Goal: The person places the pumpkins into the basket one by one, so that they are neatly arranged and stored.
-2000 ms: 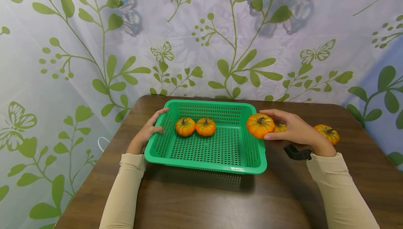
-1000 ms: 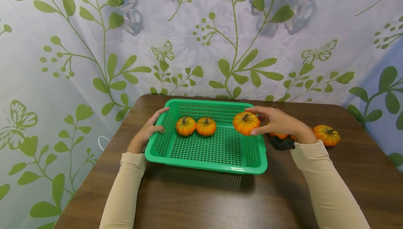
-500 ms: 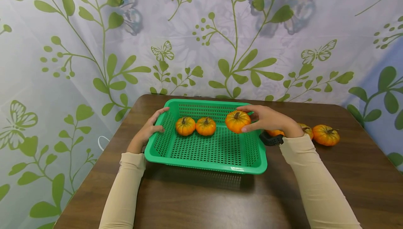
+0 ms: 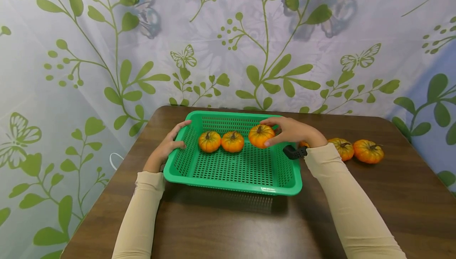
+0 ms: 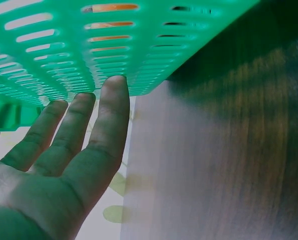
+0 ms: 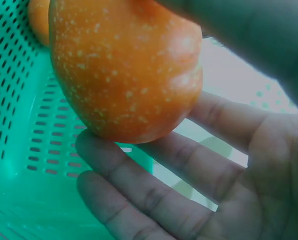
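A small orange pumpkin [image 4: 261, 135] is in my right hand [image 4: 290, 130], pinched between thumb and fingers above the right half of a green plastic basket [image 4: 231, 187]. In the right wrist view, the speckled underside of this pumpkin [image 6: 123, 75] shows, with fingers under and behind it. Inside the basket, towards the left, two similar pumpkins sit side by side, a left one [image 4: 209, 141] and a right one [image 4: 232, 142]. My left hand [image 4: 167, 148] holds the basket's left rim, thumb over the edge; in the left wrist view its fingers [image 5: 113, 115] lie against the slotted outer wall.
Right of the basket, pumpkins rest on the brown wooden table [image 4: 221, 227]: one beside my right sleeve [image 4: 342, 149], another farther right [image 4: 368, 151], and one mostly hidden behind my right wrist. A leaf-patterned cloth [image 4: 228, 53] hangs behind the table.
My right hand has carried the pumpkin leftward, from over the basket's right rim to a spot over its inside. The left hand and the basket have stayed put.
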The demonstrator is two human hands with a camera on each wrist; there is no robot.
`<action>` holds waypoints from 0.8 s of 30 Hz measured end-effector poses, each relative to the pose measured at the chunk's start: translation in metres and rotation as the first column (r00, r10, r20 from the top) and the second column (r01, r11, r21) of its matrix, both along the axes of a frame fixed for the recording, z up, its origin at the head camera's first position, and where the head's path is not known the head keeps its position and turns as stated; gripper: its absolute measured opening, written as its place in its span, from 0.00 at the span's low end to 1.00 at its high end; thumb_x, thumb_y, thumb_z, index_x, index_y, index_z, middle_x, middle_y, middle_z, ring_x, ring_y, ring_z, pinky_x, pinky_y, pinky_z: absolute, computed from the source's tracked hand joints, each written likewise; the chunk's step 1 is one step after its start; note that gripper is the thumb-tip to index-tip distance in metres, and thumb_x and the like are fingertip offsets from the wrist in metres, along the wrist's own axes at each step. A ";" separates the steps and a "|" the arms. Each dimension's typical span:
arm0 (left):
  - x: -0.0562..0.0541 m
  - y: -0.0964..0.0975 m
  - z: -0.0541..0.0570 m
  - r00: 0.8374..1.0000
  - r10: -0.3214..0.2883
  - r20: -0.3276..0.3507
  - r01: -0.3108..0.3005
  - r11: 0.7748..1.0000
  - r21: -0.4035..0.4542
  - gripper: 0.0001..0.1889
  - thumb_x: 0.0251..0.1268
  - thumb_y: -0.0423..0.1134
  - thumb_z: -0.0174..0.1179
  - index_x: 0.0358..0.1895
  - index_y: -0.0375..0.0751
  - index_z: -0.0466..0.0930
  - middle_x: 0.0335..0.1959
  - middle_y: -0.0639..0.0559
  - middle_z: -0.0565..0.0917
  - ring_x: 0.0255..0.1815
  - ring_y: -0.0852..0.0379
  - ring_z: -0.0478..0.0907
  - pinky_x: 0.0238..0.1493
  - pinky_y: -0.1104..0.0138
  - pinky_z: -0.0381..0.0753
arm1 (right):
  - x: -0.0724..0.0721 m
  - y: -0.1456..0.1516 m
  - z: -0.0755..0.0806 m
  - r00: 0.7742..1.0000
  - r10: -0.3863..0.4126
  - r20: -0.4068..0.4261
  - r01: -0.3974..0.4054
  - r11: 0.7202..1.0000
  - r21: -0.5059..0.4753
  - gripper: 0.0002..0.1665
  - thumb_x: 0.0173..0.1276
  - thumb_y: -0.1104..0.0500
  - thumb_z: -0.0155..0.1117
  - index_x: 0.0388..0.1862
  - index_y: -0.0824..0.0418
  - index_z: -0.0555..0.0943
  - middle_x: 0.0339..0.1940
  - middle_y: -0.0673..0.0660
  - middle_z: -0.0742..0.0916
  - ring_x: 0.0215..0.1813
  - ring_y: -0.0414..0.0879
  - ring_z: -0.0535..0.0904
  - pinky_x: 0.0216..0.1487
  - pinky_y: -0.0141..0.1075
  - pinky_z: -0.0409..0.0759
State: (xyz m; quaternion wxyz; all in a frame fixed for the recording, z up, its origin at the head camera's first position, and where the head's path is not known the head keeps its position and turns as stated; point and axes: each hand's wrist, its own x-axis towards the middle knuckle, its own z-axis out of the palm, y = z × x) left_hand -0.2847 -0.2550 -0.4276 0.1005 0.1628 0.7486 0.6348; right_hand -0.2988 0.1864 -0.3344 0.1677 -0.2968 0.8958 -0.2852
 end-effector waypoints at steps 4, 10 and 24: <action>-0.001 0.000 0.000 1.000 0.001 -0.001 -0.001 1.000 0.005 0.50 0.58 0.25 0.53 0.89 0.41 0.50 0.81 0.26 0.59 0.61 0.38 0.72 0.48 0.62 0.83 | -0.004 -0.004 -0.001 1.000 -0.004 0.019 0.003 1.000 0.027 0.48 0.72 0.50 0.77 0.82 0.68 0.68 0.77 0.73 0.75 0.74 0.69 0.73 0.68 0.62 0.76; -0.002 0.001 0.000 1.000 0.002 -0.011 -0.002 1.000 0.009 0.50 0.58 0.25 0.53 0.88 0.40 0.50 0.81 0.26 0.58 0.63 0.38 0.71 0.48 0.61 0.83 | -0.013 -0.011 -0.003 0.999 -0.001 0.048 -0.001 0.999 0.044 0.47 0.72 0.53 0.77 0.81 0.72 0.68 0.75 0.76 0.75 0.74 0.71 0.72 0.68 0.62 0.76; 0.000 0.001 0.000 1.000 -0.005 -0.003 0.005 1.000 0.025 0.50 0.58 0.24 0.52 0.89 0.41 0.49 0.81 0.26 0.58 0.63 0.36 0.71 0.48 0.60 0.83 | -0.023 -0.027 -0.008 0.997 -0.049 0.053 0.038 0.980 0.193 0.47 0.72 0.49 0.77 0.81 0.68 0.70 0.74 0.74 0.76 0.74 0.70 0.73 0.70 0.62 0.75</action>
